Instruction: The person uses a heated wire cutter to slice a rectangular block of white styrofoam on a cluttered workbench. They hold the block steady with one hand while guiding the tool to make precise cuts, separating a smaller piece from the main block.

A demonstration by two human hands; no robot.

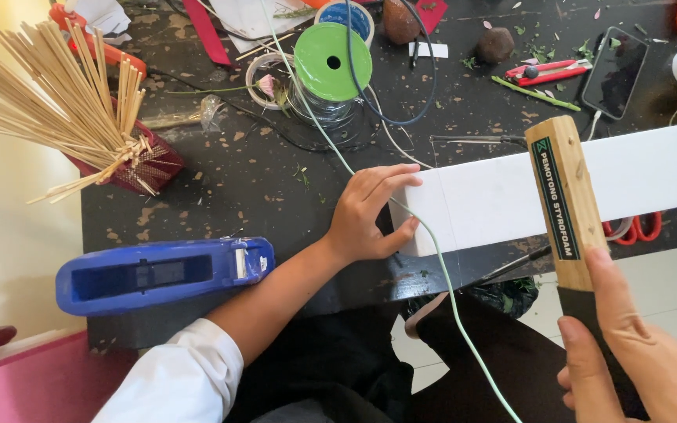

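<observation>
Step in hand: a long white rectangular foam board (pixel 511 200) is steadied for cutting — it lies across the black, scuffed desk (pixel 260 180), its right part overhanging the edge.
Left hand (pixel 366 215): laid flat on the board's left end, fingers spread and pressing, not closed around anything.
Right hand (pixel 628 352): fingers clenched around the dark grip of a wooden-handled foam cutter with a thin wire (pixel 570 196), held upright over the board's right part.
Cord: a pale green cable (pixel 432 243) runs across the board's left end.
Nearby: a blue plastic tape dispenser (pixel 162 272) sits left of the forearm; a bundle of bamboo sticks (pixel 56 102) stands further left.
Next move, as judged: the wire must be lined up square to the board, the cable kept clear.
</observation>
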